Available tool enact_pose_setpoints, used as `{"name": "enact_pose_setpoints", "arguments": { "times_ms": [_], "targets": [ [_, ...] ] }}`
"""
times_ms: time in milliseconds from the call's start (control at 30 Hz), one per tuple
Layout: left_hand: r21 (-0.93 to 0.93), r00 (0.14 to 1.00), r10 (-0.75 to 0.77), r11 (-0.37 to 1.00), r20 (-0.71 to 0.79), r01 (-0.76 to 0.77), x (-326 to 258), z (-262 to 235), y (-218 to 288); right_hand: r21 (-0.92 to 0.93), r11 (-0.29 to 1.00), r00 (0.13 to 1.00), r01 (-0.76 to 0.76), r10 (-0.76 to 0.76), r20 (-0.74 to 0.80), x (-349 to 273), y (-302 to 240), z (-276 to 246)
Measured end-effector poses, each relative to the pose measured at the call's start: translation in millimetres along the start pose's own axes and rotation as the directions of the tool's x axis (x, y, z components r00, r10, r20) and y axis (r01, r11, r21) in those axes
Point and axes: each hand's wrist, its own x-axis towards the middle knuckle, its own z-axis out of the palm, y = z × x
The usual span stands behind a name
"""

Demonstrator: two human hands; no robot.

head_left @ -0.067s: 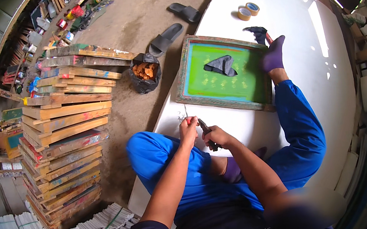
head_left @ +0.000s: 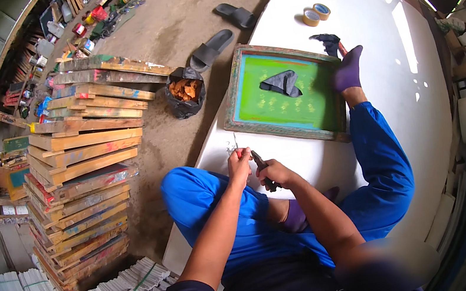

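My left hand (head_left: 239, 167) is closed on a slim tool with a bit of red at the fingers and a thin shaft (head_left: 236, 140) pointing away from me; its exact kind is unclear. Close beside it, my right hand (head_left: 276, 174) grips a dark tool that looks like pliers (head_left: 258, 161), its upper end by the left fingertips. Both hands are above my bent legs. Just beyond them lies a screen-printing frame (head_left: 288, 132) with green mesh and rows of pale yellow marks. A folded grey cloth (head_left: 282, 84) rests on the mesh.
My outstretched foot (head_left: 348, 71) is at the frame's right edge, near a black item (head_left: 327, 43) with a red part. Tape rolls (head_left: 311, 17) sit farther off on the white board (head_left: 369, 13). Leftward are a black bag (head_left: 187, 105), slippers (head_left: 211, 51) and stacked wooden frames (head_left: 92, 159).
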Motion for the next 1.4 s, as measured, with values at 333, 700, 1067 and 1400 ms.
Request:
{"name": "enact_pose_setpoints", "arguments": {
  "times_ms": [333,700,1067,1400],
  "targets": [
    [0.019,0.94,-0.032,0.999,-0.339,0.041,33,-9,-16,0.016,0.995,0.987,-0.101,0.098,0.127,5,-10,-9],
    [-0.08,0.944,-0.253,0.967,-0.212,0.241,27,-6,-4,0.073,0.99,0.943,-0.117,0.134,-0.306,-33,-5,-81],
    [0.106,0.99,-0.114,0.987,-0.084,0.122,21,7,-8,0.115,0.982,0.9,-0.152,0.186,-0.395,-25,-15,-95],
    [0.073,0.991,-0.116,0.99,-0.068,0.121,19,11,-4,0.176,0.977,0.829,-0.117,0.194,-0.525,-18,-17,-73]
  ]
}}
